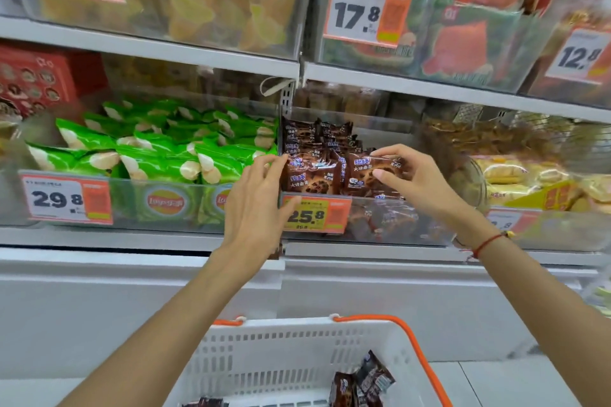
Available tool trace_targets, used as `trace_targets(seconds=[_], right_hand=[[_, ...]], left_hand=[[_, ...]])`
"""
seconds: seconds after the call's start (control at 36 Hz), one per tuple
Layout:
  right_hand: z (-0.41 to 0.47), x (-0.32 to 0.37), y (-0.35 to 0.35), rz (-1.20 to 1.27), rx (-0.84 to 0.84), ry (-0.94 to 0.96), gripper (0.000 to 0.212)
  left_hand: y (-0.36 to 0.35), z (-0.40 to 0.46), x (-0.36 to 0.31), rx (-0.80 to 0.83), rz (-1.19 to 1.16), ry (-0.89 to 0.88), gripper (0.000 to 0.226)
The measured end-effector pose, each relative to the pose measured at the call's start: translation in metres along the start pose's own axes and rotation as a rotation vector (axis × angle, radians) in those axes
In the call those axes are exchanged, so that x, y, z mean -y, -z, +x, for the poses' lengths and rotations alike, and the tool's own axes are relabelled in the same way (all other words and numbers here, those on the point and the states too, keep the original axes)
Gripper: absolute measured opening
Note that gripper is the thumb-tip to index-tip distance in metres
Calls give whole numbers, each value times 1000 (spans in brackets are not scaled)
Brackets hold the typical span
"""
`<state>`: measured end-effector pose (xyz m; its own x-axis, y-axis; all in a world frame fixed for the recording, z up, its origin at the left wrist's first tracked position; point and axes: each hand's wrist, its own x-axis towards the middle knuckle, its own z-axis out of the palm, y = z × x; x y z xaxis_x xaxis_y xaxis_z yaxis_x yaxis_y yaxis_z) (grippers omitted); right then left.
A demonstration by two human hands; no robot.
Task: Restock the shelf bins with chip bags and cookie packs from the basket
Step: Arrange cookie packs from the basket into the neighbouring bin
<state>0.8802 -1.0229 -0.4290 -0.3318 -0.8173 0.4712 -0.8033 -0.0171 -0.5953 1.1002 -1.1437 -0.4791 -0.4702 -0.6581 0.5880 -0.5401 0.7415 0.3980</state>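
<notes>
Your arms reach across a store shelf (148,239) of clear bins, with the white basket (271,350) and its orange handle (416,353) waiting below. The green chip bags (158,149) fill the bin on the left, and the clear cookie bin (396,221) at centre, behind the 25.8 price tag (315,215), takes the brown packs. Your left hand (254,205) touches the edge of the front-left cookie pack (310,175) with curled fingertips; whether it pinches the wrapper or only steadies it cannot be told. Your right hand (413,175) pinches the front-right cookie pack (367,170) between thumb and forefinger, the grip closed on its upper edge. Both packs stand upright at the front of the bin, faces out, touching each other. The job looks part done: a few cookie packs in the basket (360,380) lie at its bottom. To finish this placement well, press the two packs back against the row behind, keep the labels square to the aisle, and let go only once they stand without leaning over the bin's front wall. Handle the wrappers lightly; the cookies inside probably crack under a squeeze.
</notes>
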Motion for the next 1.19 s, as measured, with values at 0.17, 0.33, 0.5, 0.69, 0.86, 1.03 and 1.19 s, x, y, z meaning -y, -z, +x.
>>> trace_targets(seconds=[0.17, 0.33, 0.5, 0.69, 0.86, 1.03, 1.19], right_hand=[[11, 4, -1, -277, 168, 46, 23], [0, 4, -16, -447, 37, 135, 25], [-6, 0, -25, -330, -111, 129, 21], [-8, -4, -32, -392, -90, 47, 19], [-4, 3, -20, -392, 112, 17, 22], [-11, 11, -9, -465, 125, 109, 34], [-38, 26, -39, -215, -99, 189, 21]], left_hand=[[2, 2, 4, 9, 60, -7, 69], [3, 3, 3, 18, 52, 0, 71], [3, 3, 3, 26, 55, 12, 71], [5, 2, 3, 31, 52, 11, 68], [5, 2, 4, 53, 44, 2, 68], [9, -2, 7, 22, -2, -28, 65], [15, -34, 24, -150, -6, -138, 35]])
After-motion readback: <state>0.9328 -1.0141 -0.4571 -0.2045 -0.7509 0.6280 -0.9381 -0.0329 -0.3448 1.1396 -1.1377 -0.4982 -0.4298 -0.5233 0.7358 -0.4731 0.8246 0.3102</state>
